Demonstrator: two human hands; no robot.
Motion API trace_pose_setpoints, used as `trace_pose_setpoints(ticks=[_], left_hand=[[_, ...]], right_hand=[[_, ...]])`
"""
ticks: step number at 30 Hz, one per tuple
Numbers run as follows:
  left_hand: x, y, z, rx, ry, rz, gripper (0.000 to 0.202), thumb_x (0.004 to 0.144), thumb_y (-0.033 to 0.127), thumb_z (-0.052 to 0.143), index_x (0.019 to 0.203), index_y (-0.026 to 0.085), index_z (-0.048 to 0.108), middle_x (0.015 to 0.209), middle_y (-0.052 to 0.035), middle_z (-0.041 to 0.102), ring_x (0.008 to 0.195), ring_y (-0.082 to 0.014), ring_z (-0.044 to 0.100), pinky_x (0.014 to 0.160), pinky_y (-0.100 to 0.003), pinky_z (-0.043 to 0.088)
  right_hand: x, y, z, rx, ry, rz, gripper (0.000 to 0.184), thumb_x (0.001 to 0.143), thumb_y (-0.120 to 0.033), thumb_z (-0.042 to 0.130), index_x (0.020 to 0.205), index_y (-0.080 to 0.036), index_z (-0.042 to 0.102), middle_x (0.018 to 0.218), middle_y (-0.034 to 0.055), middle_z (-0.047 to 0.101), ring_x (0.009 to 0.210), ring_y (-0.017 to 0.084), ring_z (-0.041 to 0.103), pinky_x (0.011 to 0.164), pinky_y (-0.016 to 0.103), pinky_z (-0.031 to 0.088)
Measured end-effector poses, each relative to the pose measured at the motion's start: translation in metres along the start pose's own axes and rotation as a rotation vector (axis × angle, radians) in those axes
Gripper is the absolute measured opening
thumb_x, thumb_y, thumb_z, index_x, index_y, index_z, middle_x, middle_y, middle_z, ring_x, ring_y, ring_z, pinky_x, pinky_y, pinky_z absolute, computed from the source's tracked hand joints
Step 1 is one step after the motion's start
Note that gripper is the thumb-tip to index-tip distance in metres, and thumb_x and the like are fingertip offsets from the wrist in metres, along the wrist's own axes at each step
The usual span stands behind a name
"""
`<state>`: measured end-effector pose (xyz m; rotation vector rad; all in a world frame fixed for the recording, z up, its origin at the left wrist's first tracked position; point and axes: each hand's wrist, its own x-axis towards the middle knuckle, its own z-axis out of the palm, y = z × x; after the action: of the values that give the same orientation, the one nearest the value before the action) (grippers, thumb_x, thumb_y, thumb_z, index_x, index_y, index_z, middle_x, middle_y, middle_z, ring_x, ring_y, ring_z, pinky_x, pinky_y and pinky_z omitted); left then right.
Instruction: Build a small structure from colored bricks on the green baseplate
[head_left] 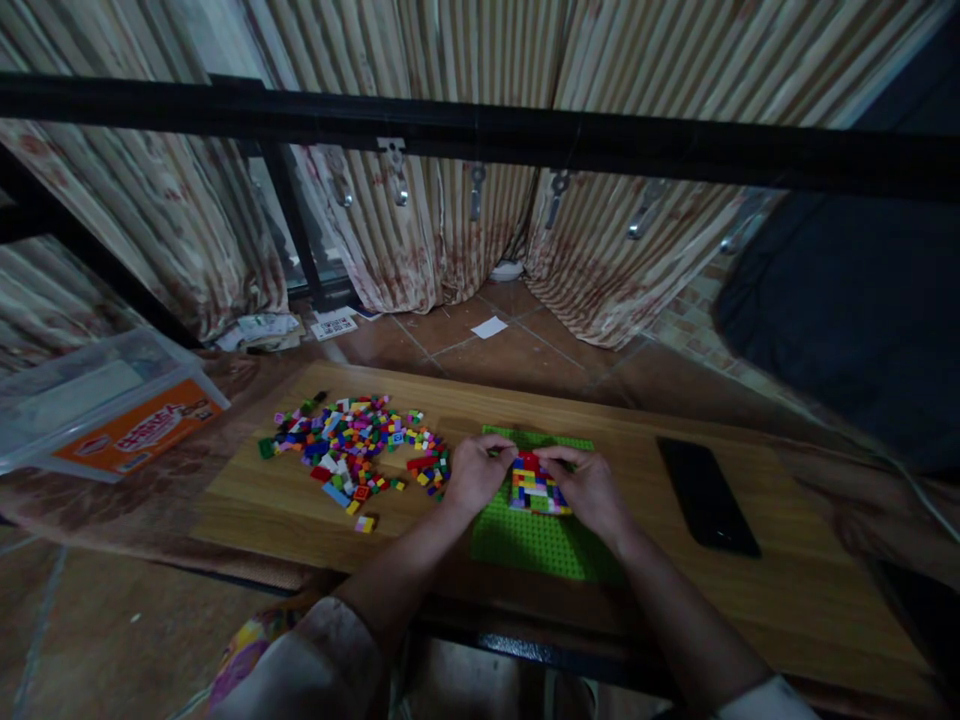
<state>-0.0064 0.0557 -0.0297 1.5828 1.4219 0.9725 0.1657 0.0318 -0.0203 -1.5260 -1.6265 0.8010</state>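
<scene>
A small block build (pixel 538 492) of toy bricks in many colours sits on a green studded baseplate (pixel 551 548). Red brick (pixel 529 461) shows along its far edge, between my two hands. My left hand (pixel 480 472) comes in from the left, its thumb and forefinger closed at the red brick's left end. From the other side, my right hand (pixel 592 490) has its fingertips pinched at the right end of the same red part. The fingertips cover some of the brick, so its exact size is hidden.
Loose bricks (pixel 352 440) lie heaped on the wooden board (pixel 292 525) to the left. A black phone (pixel 707 497) rests at the right. A clear plastic box (pixel 142 420) with an orange label stands far left. A dark metal rail (pixel 480 125) crosses before striped curtains.
</scene>
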Motion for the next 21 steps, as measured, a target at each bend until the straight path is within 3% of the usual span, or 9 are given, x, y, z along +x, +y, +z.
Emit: trace_pose_setpoints(ticks=[8,12,15,18,21], left_hand=[[0.0,-0.004,0.002,-0.052,0.0,-0.018,0.019,0.079,0.024,0.061,0.093,0.019,0.072,0.091,-0.003,0.074,0.084,-0.0152,0.067,0.079,-0.025,0.051],[0.002,-0.007,0.005,-0.074,0.026,-0.044,0.029,0.076,0.022,0.064,0.104,0.015,0.068,0.09,-0.0062,0.073,0.081,-0.0162,0.068,0.077,-0.028,0.052],[0.002,-0.007,0.006,-0.067,0.025,-0.036,0.028,0.076,0.022,0.064,0.103,0.015,0.068,0.088,-0.0065,0.073,0.08,-0.0161,0.068,0.076,-0.028,0.052],[0.001,0.0,-0.007,-0.027,0.02,0.01,0.026,0.079,0.024,0.06,0.102,0.015,0.068,0.088,-0.007,0.073,0.078,-0.0161,0.067,0.074,-0.027,0.052],[0.0,0.009,-0.041,0.09,0.043,0.064,0.025,0.083,0.027,0.051,0.097,0.016,0.069,0.087,-0.0064,0.073,0.074,-0.0162,0.065,0.07,-0.025,0.05]], right_hand=[[0.004,0.01,0.007,0.149,0.064,0.047,0.019,0.073,-0.035,0.065,0.082,-0.022,0.075,0.09,0.0051,0.075,0.084,0.022,0.069,0.082,0.037,0.054],[0.004,0.012,0.009,0.204,0.069,0.064,0.019,0.072,-0.034,0.067,0.082,-0.021,0.075,0.088,0.0052,0.075,0.083,0.021,0.069,0.082,0.038,0.053],[0.003,0.01,0.008,0.245,0.054,0.067,0.019,0.071,-0.035,0.068,0.082,-0.021,0.075,0.088,0.0052,0.075,0.083,0.021,0.069,0.083,0.038,0.053],[0.0,0.01,0.003,0.31,0.021,0.091,0.024,0.068,-0.037,0.071,0.085,-0.021,0.075,0.092,0.0056,0.075,0.086,0.022,0.069,0.083,0.039,0.053],[-0.002,0.008,-0.004,0.375,0.027,0.135,0.033,0.069,-0.04,0.07,0.096,-0.021,0.073,0.099,0.0066,0.074,0.087,0.022,0.069,0.081,0.039,0.053]])
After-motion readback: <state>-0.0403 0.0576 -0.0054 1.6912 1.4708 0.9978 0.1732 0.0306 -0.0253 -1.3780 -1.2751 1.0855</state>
